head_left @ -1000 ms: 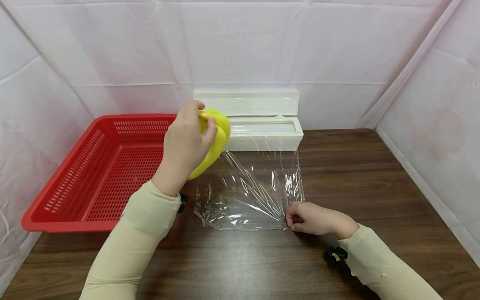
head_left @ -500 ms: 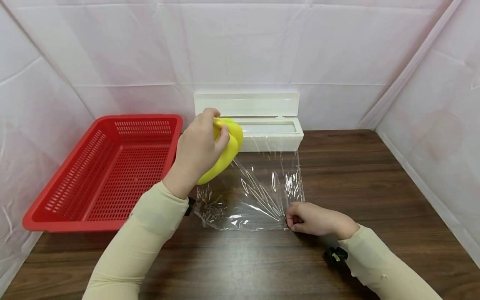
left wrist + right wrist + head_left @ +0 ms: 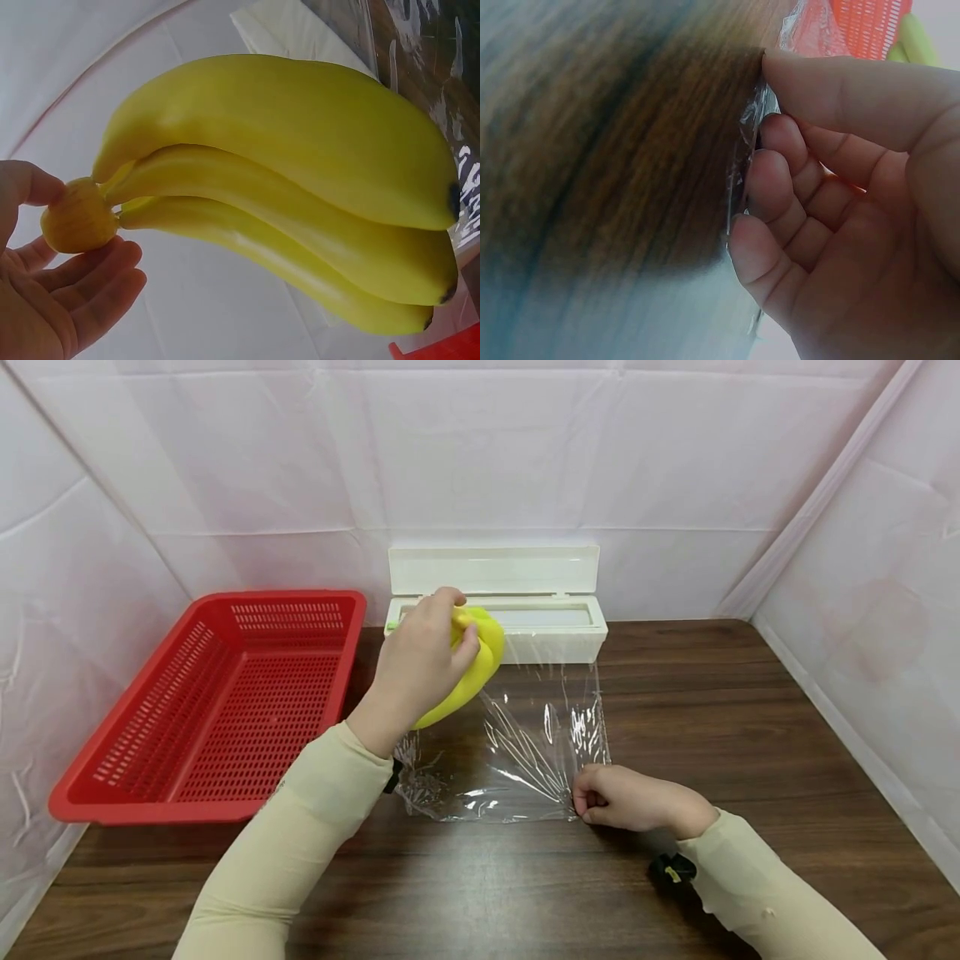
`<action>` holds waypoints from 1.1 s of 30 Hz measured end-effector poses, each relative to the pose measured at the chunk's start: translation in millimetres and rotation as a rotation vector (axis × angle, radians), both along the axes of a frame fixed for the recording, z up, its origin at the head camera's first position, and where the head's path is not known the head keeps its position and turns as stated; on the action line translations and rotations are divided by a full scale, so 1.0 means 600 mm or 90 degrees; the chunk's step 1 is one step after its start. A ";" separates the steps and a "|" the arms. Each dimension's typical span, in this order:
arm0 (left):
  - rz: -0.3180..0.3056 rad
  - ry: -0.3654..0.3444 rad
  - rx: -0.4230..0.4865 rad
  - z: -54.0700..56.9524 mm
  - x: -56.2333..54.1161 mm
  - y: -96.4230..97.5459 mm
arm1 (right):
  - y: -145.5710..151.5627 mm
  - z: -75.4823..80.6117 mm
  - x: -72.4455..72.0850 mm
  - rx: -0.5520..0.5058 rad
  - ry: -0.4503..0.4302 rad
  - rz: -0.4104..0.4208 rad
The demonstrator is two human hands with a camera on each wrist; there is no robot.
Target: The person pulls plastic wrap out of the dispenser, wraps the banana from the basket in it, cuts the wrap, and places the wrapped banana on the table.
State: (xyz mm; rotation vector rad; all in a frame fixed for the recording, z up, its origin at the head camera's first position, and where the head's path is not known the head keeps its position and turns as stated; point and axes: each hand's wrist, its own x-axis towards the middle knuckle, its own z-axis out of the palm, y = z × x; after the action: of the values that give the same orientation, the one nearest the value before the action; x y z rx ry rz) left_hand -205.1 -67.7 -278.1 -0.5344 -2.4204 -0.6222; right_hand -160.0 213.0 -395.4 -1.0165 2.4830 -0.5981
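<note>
A bunch of yellow bananas (image 3: 285, 150) hangs from my left hand (image 3: 423, 656), whose thumb and fingers pinch the stem end (image 3: 79, 216). In the head view the bunch is held over the left part of a clear sheet of plastic wrap (image 3: 517, 760). That sheet runs forward from a white wrap dispenser box (image 3: 555, 646) with its lid (image 3: 495, 570) raised. My right hand (image 3: 637, 797) pinches the near right corner of the wrap, low over the table, and creases fan out from the grip. In the right wrist view the right fingers (image 3: 769, 180) are curled along the film's edge.
A red perforated basket (image 3: 341, 685) stands on the left of the dark wooden table (image 3: 480, 893). White cloth (image 3: 480, 452) walls the back and both sides. Brown tabletop shows to the right of the wrap and in front of it.
My left hand has carried the bananas to the right and slightly nearer, away from the basket and farther over the wrap. The right hand stays on the wrap's corner.
</note>
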 end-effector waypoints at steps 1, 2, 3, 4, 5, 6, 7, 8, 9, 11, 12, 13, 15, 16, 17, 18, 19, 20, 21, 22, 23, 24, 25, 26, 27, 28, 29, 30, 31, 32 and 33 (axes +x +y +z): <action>-0.007 -0.001 -0.002 -0.001 -0.001 0.002 | 0.000 0.000 0.000 0.000 0.000 0.000; -0.016 -0.002 -0.003 -0.003 -0.002 0.004 | 0.000 -0.001 -0.001 0.000 0.001 0.002; -0.025 -0.004 -0.007 -0.004 -0.002 0.006 | 0.000 -0.001 -0.001 -0.001 0.001 0.003; -0.034 -0.006 -0.009 -0.005 -0.003 0.007 | 0.001 -0.001 -0.002 -0.001 0.002 0.004; -0.044 -0.009 -0.011 -0.006 -0.004 0.010 | 0.001 -0.001 -0.002 0.000 0.002 0.004; -0.053 -0.013 -0.014 -0.007 -0.005 0.012 | 0.001 -0.001 -0.002 0.000 0.003 0.005; -0.062 -0.018 -0.016 -0.007 -0.005 0.014 | 0.001 -0.001 -0.003 0.000 0.004 0.005; -0.070 -0.023 -0.020 -0.008 -0.005 0.016 | 0.001 -0.001 -0.003 0.000 0.005 0.006; -0.078 -0.030 -0.023 -0.008 -0.005 0.018 | 0.001 -0.001 -0.004 0.001 0.004 0.006; -0.091 -0.047 -0.029 -0.008 -0.005 0.023 | 0.001 -0.001 -0.004 0.002 0.004 0.005; -0.096 -0.057 -0.033 -0.009 -0.005 0.026 | 0.001 -0.001 -0.004 0.002 0.003 0.005; -0.101 -0.066 -0.038 -0.009 -0.006 0.029 | 0.001 -0.001 -0.005 0.001 0.002 0.005; -0.111 -0.087 -0.044 -0.010 -0.007 0.034 | 0.001 -0.001 -0.005 0.001 0.000 0.004; -0.116 -0.096 -0.047 -0.011 -0.007 0.037 | 0.001 0.000 -0.005 0.001 -0.001 0.003; -0.120 -0.104 -0.051 -0.012 -0.007 0.040 | 0.001 0.000 -0.004 0.001 -0.002 0.002; -0.124 -0.111 -0.054 -0.013 -0.008 0.042 | 0.001 0.000 -0.004 0.001 -0.004 0.001; -0.129 -0.117 -0.057 -0.014 -0.008 0.045 | 0.001 -0.001 -0.004 0.001 -0.006 0.000; -0.134 -0.120 -0.061 -0.016 -0.008 0.047 | 0.002 -0.001 -0.004 0.002 -0.006 -0.001; -0.139 -0.123 -0.065 -0.018 -0.009 0.050 | 0.002 -0.001 -0.004 0.002 -0.007 -0.001; -0.144 -0.122 -0.070 -0.021 -0.010 0.052 | 0.002 -0.002 -0.003 0.001 -0.008 -0.001; -0.147 -0.119 -0.076 -0.024 -0.010 0.054 | 0.002 -0.002 -0.003 0.002 -0.008 -0.001; -0.151 -0.115 -0.081 -0.027 -0.010 0.056 | 0.002 -0.003 -0.003 0.000 -0.008 0.000; -0.155 -0.110 -0.087 -0.029 -0.011 0.058 | 0.002 -0.003 -0.003 -0.001 -0.007 0.001; -0.156 -0.107 -0.092 -0.032 -0.012 0.061 | 0.002 -0.003 -0.003 -0.002 -0.007 0.000; -0.157 -0.102 -0.096 -0.034 -0.013 0.063 | 0.002 -0.004 -0.004 -0.003 -0.007 0.000; -0.159 -0.096 -0.102 -0.036 -0.013 0.065 | 0.002 -0.004 -0.004 -0.003 -0.008 0.000; -0.162 -0.090 -0.107 -0.038 -0.013 0.067 | 0.003 -0.005 -0.004 -0.004 -0.008 -0.001; -0.165 -0.086 -0.110 -0.041 -0.014 0.070 | 0.003 -0.005 -0.004 -0.004 -0.009 -0.001; -0.168 -0.081 -0.114 -0.044 -0.014 0.072 | 0.003 -0.006 -0.004 -0.004 -0.011 -0.002; -0.173 -0.076 -0.117 -0.046 -0.014 0.074 | 0.003 -0.007 -0.004 -0.004 -0.012 -0.003; -0.179 -0.068 -0.122 -0.049 -0.015 0.076 | 0.003 -0.007 -0.004 -0.003 -0.011 -0.002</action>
State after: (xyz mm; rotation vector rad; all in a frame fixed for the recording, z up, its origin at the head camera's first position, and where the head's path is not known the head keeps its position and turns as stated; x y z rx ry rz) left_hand -214.3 -22.1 -307.3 -0.9551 -2.5427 -0.5479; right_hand -162.3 214.8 -399.9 -1.0049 2.4693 -0.6127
